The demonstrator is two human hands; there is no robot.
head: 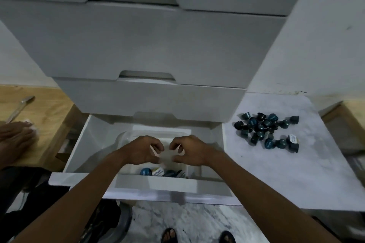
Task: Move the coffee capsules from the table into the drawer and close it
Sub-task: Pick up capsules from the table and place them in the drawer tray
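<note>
The left hand (143, 150) and right hand (187, 150) hang side by side over the open drawer (138, 183), fingers curled. Whether they pinch anything, I cannot tell. Below them lie some capsules (158, 172). More capsules (266, 131) sit right of the hands on the tabletop (296, 173).

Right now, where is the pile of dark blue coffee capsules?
The pile of dark blue coffee capsules lies on the white table, right of the open white drawer.
</note>
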